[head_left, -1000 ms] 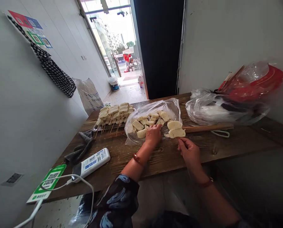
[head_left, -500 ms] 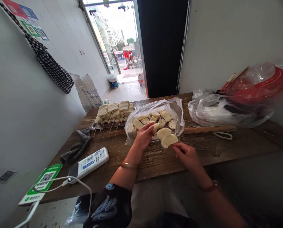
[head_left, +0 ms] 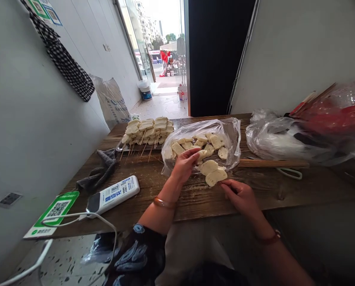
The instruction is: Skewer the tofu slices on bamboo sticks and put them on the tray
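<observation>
My left hand [head_left: 185, 165] pinches a pale bread slice [head_left: 201, 155] above the near edge of an open clear plastic bag [head_left: 233, 133]. Several more bread slices [head_left: 216, 141] lie loose inside that bag. My right hand [head_left: 240, 194] grips the near end of a thin skewer, mostly hidden by the fingers. Two skewered bread slices [head_left: 216, 176] sit on it, just right of and below the left hand's slice. A stack of filled bread skewers [head_left: 149, 128] rests on a tray [head_left: 119, 145] beyond the left forearm, sticks pointing toward me.
A bundle of bare skewers [head_left: 273, 163] lies right of the bag, with a pale green loop [head_left: 290, 173] beside it. Crumpled plastic bags [head_left: 278, 135] fill the back right. On the left are a grey cloth [head_left: 98, 171], a white payment speaker [head_left: 114, 196], a QR card [head_left: 56, 212] and a white cable [head_left: 106, 219].
The view has shifted slightly, so everything sits a little differently in the picture. Both hands keep their holds, and the left hand's slice stays close to the two skewered slices.
</observation>
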A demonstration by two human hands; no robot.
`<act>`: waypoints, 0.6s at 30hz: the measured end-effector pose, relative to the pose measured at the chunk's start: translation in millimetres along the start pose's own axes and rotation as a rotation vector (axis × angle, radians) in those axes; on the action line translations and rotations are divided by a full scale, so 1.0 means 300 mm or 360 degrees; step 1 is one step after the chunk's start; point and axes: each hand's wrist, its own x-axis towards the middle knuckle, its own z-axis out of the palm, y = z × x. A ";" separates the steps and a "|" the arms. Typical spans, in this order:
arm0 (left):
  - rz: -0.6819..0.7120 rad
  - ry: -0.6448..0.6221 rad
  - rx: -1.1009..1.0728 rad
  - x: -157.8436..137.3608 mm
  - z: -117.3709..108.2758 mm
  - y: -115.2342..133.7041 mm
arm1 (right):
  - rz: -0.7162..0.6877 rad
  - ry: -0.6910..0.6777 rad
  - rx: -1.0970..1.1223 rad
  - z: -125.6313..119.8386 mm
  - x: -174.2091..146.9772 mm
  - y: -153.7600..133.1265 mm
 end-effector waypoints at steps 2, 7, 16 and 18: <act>0.0005 -0.0007 0.0005 -0.004 0.005 0.003 | -0.0004 0.0004 -0.0001 0.001 0.000 -0.002; 0.0026 -0.0026 -0.0002 -0.007 0.010 0.002 | 0.0000 0.0024 -0.0024 0.000 0.001 -0.008; 0.0025 -0.0038 -0.0028 -0.010 0.012 -0.003 | 0.0029 0.0073 0.0007 0.001 0.003 -0.015; 0.0021 -0.0044 -0.0030 -0.010 0.011 -0.003 | 0.0033 0.0081 0.0013 0.001 0.004 -0.015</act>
